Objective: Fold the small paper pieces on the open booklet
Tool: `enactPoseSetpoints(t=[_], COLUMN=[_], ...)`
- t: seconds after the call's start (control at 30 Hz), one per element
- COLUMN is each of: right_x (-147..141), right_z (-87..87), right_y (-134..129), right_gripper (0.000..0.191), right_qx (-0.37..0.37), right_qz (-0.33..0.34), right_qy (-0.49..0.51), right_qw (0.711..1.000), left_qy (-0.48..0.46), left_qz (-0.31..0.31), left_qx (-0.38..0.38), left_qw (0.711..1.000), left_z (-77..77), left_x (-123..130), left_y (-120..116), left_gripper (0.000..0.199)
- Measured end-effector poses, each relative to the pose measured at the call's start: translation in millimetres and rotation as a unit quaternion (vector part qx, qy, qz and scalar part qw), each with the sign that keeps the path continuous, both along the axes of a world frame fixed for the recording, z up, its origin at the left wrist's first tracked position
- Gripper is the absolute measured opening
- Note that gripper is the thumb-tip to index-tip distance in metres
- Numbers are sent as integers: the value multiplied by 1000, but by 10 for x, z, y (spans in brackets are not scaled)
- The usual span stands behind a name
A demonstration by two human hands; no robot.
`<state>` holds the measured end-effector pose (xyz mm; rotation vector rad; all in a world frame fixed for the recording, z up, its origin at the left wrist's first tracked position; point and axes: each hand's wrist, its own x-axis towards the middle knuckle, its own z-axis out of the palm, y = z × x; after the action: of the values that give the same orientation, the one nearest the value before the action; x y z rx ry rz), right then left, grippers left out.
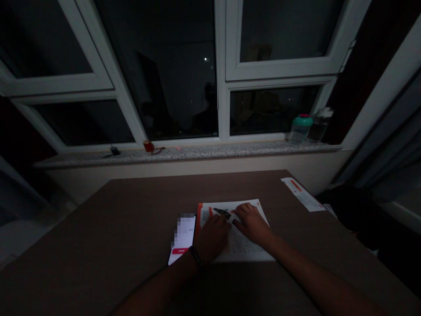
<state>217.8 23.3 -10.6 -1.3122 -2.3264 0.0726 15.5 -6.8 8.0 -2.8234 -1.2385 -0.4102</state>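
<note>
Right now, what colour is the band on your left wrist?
The band is black; it shows best in the head view.

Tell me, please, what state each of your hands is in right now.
Left hand: curled on the printed paper sheet; grip cannot be told.
Right hand: on the same sheet; grip cannot be told.

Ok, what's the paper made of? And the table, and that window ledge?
The paper looks like ordinary thin paper: white, matte and printed, lying flat. The table looks like smooth brown laminate or painted wood, though it's too dark to see any grain. The ledge looks like polished stone, maybe granite, because of its grey speckles and slight shine.
</note>
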Motion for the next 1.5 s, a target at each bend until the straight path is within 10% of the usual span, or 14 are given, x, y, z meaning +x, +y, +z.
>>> enactPoseSetpoints(t=[0.73, 1.5], right_x=[68, 62], right_z=[-55, 4], right_y=[18, -20], right_gripper=[24, 23], right_qx=[9, 9], right_qz=[-71, -67], right_qy=[18, 41], right_qw=[997, 997], left_qy=[19, -21], left_qz=[107, 18], left_qx=[-8, -47], left_qw=[994, 999], left_z=[-88, 11], left_x=[-40, 26], left_y=[-6, -57], left_gripper=[40, 35])
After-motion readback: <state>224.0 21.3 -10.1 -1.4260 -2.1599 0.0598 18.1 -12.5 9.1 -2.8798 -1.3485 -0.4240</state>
